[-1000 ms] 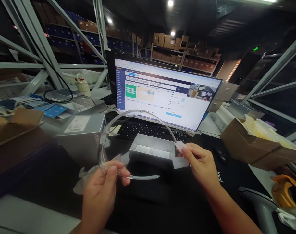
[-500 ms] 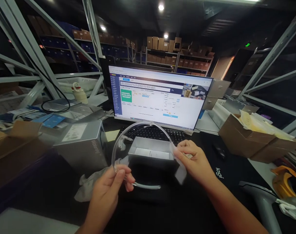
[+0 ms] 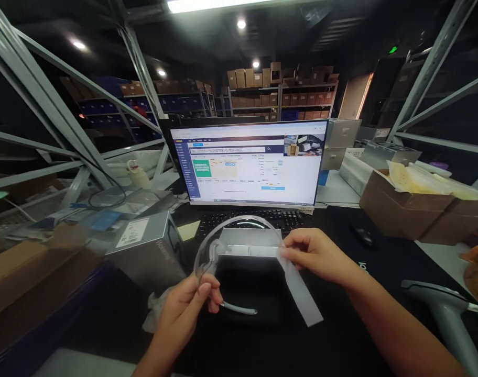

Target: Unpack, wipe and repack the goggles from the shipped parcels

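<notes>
A clear plastic tube (image 3: 207, 246) curves in a loop over the black desk mat (image 3: 262, 340). My left hand (image 3: 186, 309) is closed on its lower part, near its free end (image 3: 239, 309). My right hand (image 3: 315, 255) pinches the tube's other end together with a grey paper strip (image 3: 300, 290) that hangs down to the mat. Behind the loop lies a small open grey box (image 3: 250, 243). A crumpled clear bag (image 3: 156, 311) sits under my left hand.
A lit monitor (image 3: 249, 162) and keyboard (image 3: 242, 217) stand behind the box. A silver carton (image 3: 144, 246) is at left, brown cardboard boxes (image 3: 412, 209) at right, a mouse (image 3: 362, 235) and a grey scanner handle (image 3: 443, 319) at right front. Metal shelving frames both sides.
The tube loop has tightened and dropped lower as both hands came closer together. The grey strip now hangs longer from my right hand. The camera view tilted up.
</notes>
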### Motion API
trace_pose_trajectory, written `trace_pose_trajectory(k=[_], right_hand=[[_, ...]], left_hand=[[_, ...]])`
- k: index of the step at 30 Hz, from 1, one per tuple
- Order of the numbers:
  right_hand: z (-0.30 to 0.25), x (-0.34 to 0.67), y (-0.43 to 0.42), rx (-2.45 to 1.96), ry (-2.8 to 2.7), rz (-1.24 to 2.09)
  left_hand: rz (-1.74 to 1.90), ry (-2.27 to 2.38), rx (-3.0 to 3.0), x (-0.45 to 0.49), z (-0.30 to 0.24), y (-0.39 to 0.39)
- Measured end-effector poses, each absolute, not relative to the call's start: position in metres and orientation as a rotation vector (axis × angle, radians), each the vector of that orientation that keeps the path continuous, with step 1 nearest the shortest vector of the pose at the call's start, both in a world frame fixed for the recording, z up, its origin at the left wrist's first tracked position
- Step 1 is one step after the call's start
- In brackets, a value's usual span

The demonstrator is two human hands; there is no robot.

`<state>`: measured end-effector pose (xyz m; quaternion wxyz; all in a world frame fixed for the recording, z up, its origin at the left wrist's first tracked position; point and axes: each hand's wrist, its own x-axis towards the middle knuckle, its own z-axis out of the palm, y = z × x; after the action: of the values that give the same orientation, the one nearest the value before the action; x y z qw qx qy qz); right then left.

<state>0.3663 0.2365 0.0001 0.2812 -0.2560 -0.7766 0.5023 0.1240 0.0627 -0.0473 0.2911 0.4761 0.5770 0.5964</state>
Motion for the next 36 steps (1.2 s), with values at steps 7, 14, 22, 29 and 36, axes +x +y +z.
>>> trace_pose_trajectory(k=[7, 14, 22, 29, 36], right_hand=[[0.002, 0.374, 0.238, -0.705, -2.041, 1.456], [0.004, 0.38, 0.233, -0.545, -2.048, 1.092], [0.007, 0.386, 0.218, -0.411, -2.366, 0.638], [0.006, 0.387, 0.211, -0.359, -2.327, 0.521], [0.01, 0.389, 0.2, -0.388, -2.323, 0.57]], left_hand=[[1.559, 1.567, 1.425, 0.122, -0.049, 0.06], [1.443, 1.628, 1.722, 0.121, -0.054, 0.058], [1.41, 1.812, 2.026, 0.115, -0.053, 0.055], [1.48, 1.787, 2.087, 0.118, -0.05, 0.054], [1.491, 1.733, 2.206, 0.117, -0.055, 0.053]])
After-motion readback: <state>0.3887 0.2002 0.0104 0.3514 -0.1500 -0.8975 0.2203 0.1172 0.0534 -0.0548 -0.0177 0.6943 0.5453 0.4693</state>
